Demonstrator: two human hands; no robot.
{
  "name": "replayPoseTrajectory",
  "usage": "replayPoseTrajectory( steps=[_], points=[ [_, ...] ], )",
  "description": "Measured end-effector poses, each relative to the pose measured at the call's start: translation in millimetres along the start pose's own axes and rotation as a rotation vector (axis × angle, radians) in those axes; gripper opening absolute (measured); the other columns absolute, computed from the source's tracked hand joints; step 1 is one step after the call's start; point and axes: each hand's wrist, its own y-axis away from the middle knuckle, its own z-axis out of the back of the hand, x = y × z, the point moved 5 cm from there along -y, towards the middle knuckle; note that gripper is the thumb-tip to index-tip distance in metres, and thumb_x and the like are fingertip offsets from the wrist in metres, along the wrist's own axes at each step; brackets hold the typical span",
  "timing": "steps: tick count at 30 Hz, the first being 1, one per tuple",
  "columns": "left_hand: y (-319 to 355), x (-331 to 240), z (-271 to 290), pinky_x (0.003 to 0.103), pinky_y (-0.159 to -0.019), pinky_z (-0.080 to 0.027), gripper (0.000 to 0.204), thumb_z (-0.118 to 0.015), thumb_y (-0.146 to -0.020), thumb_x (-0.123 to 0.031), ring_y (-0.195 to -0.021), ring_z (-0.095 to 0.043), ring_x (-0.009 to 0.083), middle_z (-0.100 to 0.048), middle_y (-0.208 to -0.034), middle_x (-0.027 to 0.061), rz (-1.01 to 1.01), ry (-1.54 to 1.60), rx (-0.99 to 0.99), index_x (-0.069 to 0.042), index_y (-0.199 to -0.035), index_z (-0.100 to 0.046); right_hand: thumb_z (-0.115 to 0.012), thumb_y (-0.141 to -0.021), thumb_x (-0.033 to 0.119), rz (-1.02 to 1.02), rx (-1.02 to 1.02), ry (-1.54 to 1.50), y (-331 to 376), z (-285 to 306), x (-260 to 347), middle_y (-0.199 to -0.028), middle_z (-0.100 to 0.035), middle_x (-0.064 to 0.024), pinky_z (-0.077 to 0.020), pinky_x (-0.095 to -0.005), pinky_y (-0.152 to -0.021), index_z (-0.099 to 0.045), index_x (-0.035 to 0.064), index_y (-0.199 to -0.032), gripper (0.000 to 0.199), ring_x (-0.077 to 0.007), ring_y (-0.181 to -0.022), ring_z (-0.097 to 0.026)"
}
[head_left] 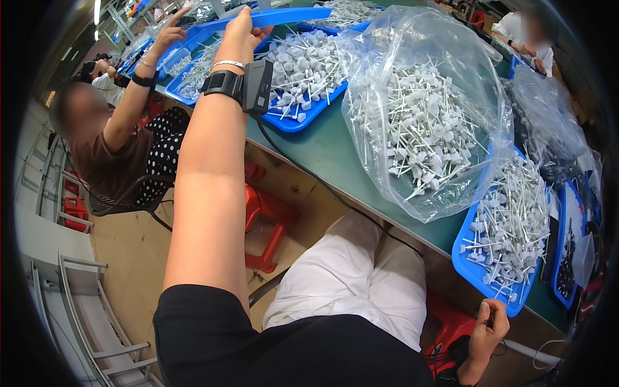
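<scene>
My left arm stretches far forward across the table's edge. At its end my left hand [240, 31] grips a blue plastic tray [284, 15], seen edge-on and tilted; its inside is hidden. Low on the right, my right hand [488, 330] has its fingers curled in, just below the corner of a blue tray [474, 274]. Whatever lies in those fingers, if anything, is hidden. That tray holds a heap of thin metal pins with whitish plastic heads [509, 219]. Between my hands, a large clear plastic bag [367, 129] stands open, full of the same pins.
Another filled blue tray [298, 122] lies on the green table [309, 151]. A seated person [103, 148] at left raises a hand [169, 35] near the tilted tray. Another person [529, 39] sits at far right. Red stools [267, 226] stand below; a black cable [322, 184] crosses the table edge.
</scene>
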Motion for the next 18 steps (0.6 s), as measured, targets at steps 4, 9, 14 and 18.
replayPoseTrajectory(
  steps=[4,9,14,18],
  points=[
    [-4,10,10,0.056,-0.095,-0.056,0.057,-0.056,-0.102,-0.027,-0.109,-0.055,0.0378,-0.04,-0.124,0.0291,0.017,0.029,0.008,0.009,-0.138,-0.03,-0.06,-0.096,0.003,0.015,0.008,-0.002,1,-1,3,-0.071,-0.051,0.0004,-0.032,-0.024,-0.055,-0.061,-0.0003,-0.091,0.007,-0.0066,-0.061,-0.04],
    [63,0,-18,0.051,-0.103,-0.052,0.063,-0.053,-0.103,-0.024,-0.131,-0.043,0.0456,-0.032,-0.142,0.0359,0.138,0.004,0.015,0.007,-0.147,-0.021,-0.06,-0.095,0.002,0.021,-0.017,0.044,2,2,6,-0.071,-0.052,-0.0006,-0.0331,-0.0248,-0.055,-0.062,-0.0007,-0.094,0.004,-0.0079,-0.061,-0.041],
    [134,-43,-48,0.049,-0.098,-0.051,0.038,-0.061,-0.1,-0.026,-0.117,-0.055,0.0341,-0.048,-0.138,0.0207,-0.026,-0.105,0.037,0.001,-0.124,-0.052,-0.062,-0.093,0.0,0.056,-0.087,0.007,9,17,16,-0.073,-0.055,-0.0014,-0.0366,-0.0252,-0.057,-0.065,-0.0006,-0.096,0.004,-0.0081,-0.062,-0.045],
    [216,-128,-93,0.033,-0.105,-0.046,0.033,-0.054,-0.102,-0.02,-0.114,-0.062,0.0235,-0.066,-0.119,0.014,-0.203,0.125,0.891,0.002,-0.125,-0.061,-0.069,-0.089,0.004,0.112,-0.153,-0.05,11,19,13,-0.073,-0.06,-0.0055,-0.0411,-0.0259,-0.055,-0.066,0.0009,-0.095,0.007,-0.0129,-0.059,-0.053]
  ],
)
